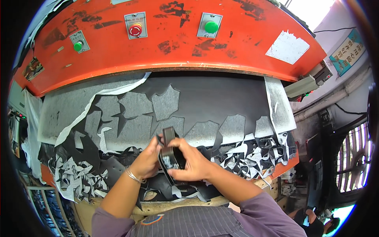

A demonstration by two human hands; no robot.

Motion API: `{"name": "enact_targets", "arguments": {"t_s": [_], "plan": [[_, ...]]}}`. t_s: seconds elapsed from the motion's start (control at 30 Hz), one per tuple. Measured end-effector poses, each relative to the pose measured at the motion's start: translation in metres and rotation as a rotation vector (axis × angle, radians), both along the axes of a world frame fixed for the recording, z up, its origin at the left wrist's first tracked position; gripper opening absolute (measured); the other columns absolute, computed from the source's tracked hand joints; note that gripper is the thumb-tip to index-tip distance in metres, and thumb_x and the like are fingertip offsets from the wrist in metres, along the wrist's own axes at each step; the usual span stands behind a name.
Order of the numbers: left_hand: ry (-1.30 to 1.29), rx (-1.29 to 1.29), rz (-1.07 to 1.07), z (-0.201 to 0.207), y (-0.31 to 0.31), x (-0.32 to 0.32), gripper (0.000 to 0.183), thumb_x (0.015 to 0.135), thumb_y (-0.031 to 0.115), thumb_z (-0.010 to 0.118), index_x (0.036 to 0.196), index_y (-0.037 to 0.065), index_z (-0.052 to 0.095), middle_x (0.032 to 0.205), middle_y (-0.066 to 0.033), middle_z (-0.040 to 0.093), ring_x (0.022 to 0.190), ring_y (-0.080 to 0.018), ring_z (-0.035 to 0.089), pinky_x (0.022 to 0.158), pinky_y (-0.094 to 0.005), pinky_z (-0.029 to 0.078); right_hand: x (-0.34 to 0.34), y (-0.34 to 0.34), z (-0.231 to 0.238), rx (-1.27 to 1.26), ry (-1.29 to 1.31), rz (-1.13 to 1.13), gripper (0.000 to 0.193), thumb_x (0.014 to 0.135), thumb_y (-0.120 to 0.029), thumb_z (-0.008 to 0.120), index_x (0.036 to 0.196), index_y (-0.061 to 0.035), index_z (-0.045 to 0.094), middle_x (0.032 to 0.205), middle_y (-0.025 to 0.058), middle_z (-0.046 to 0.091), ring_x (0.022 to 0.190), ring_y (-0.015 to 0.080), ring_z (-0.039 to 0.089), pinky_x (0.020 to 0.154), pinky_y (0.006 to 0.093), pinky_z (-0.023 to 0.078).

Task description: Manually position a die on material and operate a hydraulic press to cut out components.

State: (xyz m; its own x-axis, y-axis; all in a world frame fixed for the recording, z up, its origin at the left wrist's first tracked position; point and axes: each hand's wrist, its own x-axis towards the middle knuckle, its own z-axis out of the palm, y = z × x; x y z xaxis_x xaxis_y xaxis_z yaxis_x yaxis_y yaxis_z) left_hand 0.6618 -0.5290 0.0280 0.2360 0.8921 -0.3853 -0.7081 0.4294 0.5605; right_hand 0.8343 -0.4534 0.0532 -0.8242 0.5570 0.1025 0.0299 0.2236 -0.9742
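In front of my body, both hands grip a dark metal cutting die, a hollow band-shaped frame tilted up on edge. My left hand, with bangles at the wrist, closes on its left side, where a thin dark flap also shows. On the right side, my right hand has its fingers and thumb wrapped round the frame. A grey-white patch shows inside it; what that is I cannot tell. Beyond the hands lies a black sheet with several angular cut-outs, through which a worn grey cutting board shows.
An orange press beam spans the far side, carrying a red button and green buttons. Black and white scraps heap along the board's near edge, also at left. A wooden rail runs nearest me. Another person appears lower right.
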Motion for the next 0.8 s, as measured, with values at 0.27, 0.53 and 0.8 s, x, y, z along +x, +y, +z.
{"name": "enact_targets", "arguments": {"t_s": [0.27,0.53,0.8], "plan": [[0.617,-0.179,0.277,-0.012,-0.036,-0.012,0.034,0.098,0.033,0.053,0.1,0.0,0.06,0.078,-0.0058,0.065,0.072,-0.0129,0.064,0.066,-0.0253,0.053,-0.013,-0.001,0.035,0.345,-0.198,0.021,0.06,0.066,-0.033,0.076,0.114,-0.0036,0.055,0.104,0.0216,0.055,0.102,0.0381,0.054,0.088,0.0445,0.046],[0.858,0.196,0.281,0.001,-0.021,-0.026,0.044,0.09,0.009,0.063,0.129,-0.002,0.047,0.122,-0.0125,0.058,0.101,-0.0159,0.06,0.088,-0.0298,0.049,-0.018,0.052,0.032,-0.29,-0.419,-0.185,0.051,0.076,-0.027,0.07,0.117,-0.0028,0.051,0.106,0.0132,0.061,0.097,0.0189,0.058,0.085,0.0334,0.047],[0.96,-0.014,0.144,0.005,-0.024,-0.015,0.009,0.084,0.008,0.067,0.087,0.0,0.066,0.073,-0.006,0.066,0.064,-0.0086,0.059,0.06,-0.0263,0.048,-0.017,0.011,0.023,-0.347,-0.199,-0.077,0.054,0.078,-0.024,0.072,0.122,-0.0055,0.048,0.11,0.0106,0.055,0.099,0.0143,0.053,0.084,0.0279,0.045]]}}
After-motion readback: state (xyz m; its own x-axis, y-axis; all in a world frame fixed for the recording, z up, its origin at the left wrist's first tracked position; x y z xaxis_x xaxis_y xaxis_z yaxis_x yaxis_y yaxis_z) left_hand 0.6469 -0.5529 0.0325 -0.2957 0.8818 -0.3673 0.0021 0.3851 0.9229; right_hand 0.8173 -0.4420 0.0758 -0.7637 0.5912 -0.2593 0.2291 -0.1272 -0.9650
